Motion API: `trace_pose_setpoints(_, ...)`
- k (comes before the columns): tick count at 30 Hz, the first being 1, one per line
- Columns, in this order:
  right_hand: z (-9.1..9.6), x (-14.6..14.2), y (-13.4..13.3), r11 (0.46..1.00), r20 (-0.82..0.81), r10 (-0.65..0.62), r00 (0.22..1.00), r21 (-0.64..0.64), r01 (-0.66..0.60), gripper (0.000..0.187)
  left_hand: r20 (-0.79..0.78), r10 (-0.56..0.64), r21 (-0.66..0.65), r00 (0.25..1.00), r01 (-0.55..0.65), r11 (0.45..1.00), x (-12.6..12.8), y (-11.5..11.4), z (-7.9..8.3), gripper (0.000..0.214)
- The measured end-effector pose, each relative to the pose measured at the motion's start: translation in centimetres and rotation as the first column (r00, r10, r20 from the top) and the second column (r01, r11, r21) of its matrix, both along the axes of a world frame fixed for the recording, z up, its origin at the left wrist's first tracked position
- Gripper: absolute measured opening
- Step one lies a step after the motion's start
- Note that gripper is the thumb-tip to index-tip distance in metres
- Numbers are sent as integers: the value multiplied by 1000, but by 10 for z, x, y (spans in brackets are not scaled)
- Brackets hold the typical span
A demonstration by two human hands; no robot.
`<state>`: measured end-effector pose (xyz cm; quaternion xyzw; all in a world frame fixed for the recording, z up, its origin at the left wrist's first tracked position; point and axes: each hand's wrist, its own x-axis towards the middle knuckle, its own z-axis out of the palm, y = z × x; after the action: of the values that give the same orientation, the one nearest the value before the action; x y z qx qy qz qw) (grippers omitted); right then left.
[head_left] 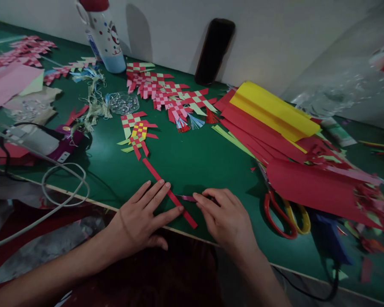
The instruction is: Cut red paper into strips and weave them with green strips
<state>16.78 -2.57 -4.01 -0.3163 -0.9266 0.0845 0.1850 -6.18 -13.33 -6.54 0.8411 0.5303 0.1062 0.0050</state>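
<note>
My left hand (144,215) lies with its fingers spread, pressing a red paper strip (155,174) flat on the green table. The strip runs slantwise from the woven paper fish toward the table's front edge. My right hand (228,215) is closed around a slim purple-handled tool (188,198) with a thin metal tip, perhaps a craft knife. Its tip points left, close to the strip's right side; whether they touch I cannot tell. Beyond the strip's far end sit small woven paper fish (137,134) in red, green and yellow.
Red-and-yellow-handled scissors (280,217) lie right of my right hand, beside red paper sheets (310,187) and folded yellow paper (272,111). More woven fish (166,91), a bottle (107,40) and a leaning phone (215,51) stand behind. A purple device (67,143) with cables is left.
</note>
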Motion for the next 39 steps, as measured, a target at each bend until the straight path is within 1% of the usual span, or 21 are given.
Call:
trace_pose_setpoints(7,-1,-7,-2,1000,23,16,1000,1,-16,24,9,2,-1,1000,-2,1000,0,0,-2,85)
trace_pose_setpoints(15,-1,-9,1,1000,8,1,1000,-14,-1,25,3,-3,-15,1000,3,1000,-1,0,1,80)
trace_pose_setpoints(20,0,-9,-1,1000,16,16,1000,-22,-15,25,17,1,13,1000,-1,1000,0,2,0,81)
trace_pose_setpoints(24,1,-7,-6,999,29,26,999,-33,-25,25,12,13,-1,1000,-13,1000,5,-3,1,77)
trace_pose_setpoints(27,1,-2,-11,998,30,35,999,-49,-34,25,18,-7,0,1000,7,1000,7,-10,2,76)
trace_pose_setpoints(30,2,0,-14,998,33,40,999,-46,-39,26,16,-14,7,1000,14,1000,4,-13,5,77)
trace_pose_setpoints(35,2,-1,-14,999,35,37,999,-36,-35,25,-8,-24,-48,1000,23,999,-7,-7,13,82)
trace_pose_setpoints(39,1,-3,-16,999,31,32,999,-11,-32,24,-5,-37,-79,999,36,996,-9,-6,11,84)
